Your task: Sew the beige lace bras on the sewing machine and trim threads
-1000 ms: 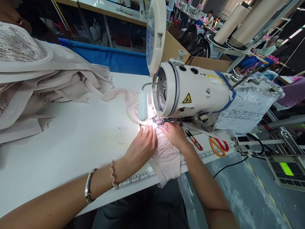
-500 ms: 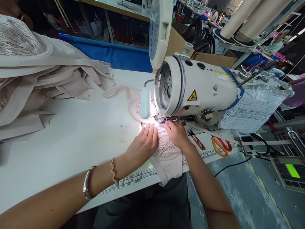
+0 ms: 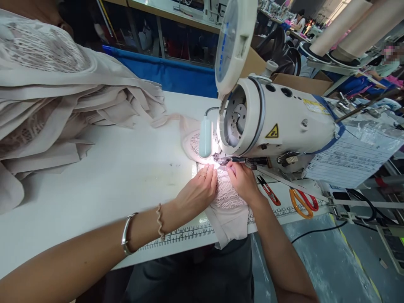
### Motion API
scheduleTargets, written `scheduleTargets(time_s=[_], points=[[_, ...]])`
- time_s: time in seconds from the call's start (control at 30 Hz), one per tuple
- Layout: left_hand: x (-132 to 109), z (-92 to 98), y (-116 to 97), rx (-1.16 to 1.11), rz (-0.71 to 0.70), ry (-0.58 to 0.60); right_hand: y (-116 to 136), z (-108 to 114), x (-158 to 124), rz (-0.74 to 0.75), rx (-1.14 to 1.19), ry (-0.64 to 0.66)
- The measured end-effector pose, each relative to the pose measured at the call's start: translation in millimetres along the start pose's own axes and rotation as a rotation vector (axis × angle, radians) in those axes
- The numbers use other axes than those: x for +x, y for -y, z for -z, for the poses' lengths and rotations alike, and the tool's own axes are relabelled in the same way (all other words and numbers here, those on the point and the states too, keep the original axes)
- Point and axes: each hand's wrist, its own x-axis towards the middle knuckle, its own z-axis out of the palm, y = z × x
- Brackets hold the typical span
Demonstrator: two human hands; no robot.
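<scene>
A pale pink lace garment piece [image 3: 227, 198] lies under the needle of a white sewing machine [image 3: 277, 124]. My left hand [image 3: 198, 192] rests flat on the piece's left side, fingers stretched toward the needle. My right hand [image 3: 242, 180] presses on the right side, its fingers curled down by the presser foot. A small lamp [image 3: 205, 136] lights the spot brightly. The piece's lower end hangs over the table's front edge.
A big heap of beige fabric [image 3: 53, 101] covers the table's left. Red-handled snips [image 3: 269, 191] and orange-and-red scissors [image 3: 303, 202] lie right of my hands. A ruler strip [image 3: 189, 232] runs along the white table [image 3: 104, 185] edge. Cardboard boxes and thread cones stand behind.
Both hands have stayed on the lace piece at the needle. The camera has shifted, so the whole scene sits further right in the picture.
</scene>
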Motion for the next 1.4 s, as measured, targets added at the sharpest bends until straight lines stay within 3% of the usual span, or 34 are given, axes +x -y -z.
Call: scheduleTargets(time_s=[0.23,0.57,0.87,1.07,1.3,1.4], points=[[-0.1,-2.9,2.8,-0.06,0.057,-0.01,0.0,7.0,-5.2,0.198,0.014,-0.018],[-0.6,-1.7,12.2,-0.153,0.076,-0.057,1.0,7.9,-4.6,0.235,-0.067,-0.031],[0.3,-6.1,31.8,-0.224,0.009,-0.042,3.7,8.3,-4.9,0.212,-0.068,-0.015],[0.0,-10.4,42.7,-0.316,0.006,-0.053,1.4,4.9,-4.7,0.25,-0.065,-0.074],[1.0,-10.7,64.8,-0.472,0.001,0.016,1.9,2.5,-4.7,0.273,-0.043,-0.108],[5.6,-7.6,63.7,-0.462,-0.006,0.012,3.7,2.4,-5.3,0.273,-0.038,-0.097]])
